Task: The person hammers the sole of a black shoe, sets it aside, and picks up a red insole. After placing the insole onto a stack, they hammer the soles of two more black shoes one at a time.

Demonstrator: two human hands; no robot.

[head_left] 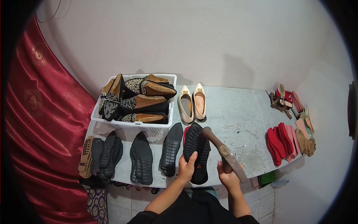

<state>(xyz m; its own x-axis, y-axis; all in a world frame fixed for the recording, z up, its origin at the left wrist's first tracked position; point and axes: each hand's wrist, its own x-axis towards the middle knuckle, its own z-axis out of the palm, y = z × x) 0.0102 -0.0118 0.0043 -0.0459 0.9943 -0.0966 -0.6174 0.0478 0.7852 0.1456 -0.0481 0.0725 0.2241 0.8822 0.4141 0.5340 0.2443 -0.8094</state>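
My left hand (187, 167) is closed round a black shoe sole (193, 140), its ribbed tread facing up and the thumb pressed on its edge. A second black sole (200, 170) lies against it, its lower end near the table's front edge. Closed in my right hand (228, 177) is a worn brown hammer (225, 152), its rounded end close over the upper part of the soles. A bit of red (185, 133) shows behind the held sole. Just left of my left hand lie more pointed black soles (171, 149).
A white basket (141, 125) holds several black shoes on wooden lasts. Cream flats (192, 102) stand beside it. More black soles (141, 158) and tan soles (86, 156) line the front left. Red insoles (278, 143) and tools (280, 102) lie right. A red curtain (44, 112) hangs left.
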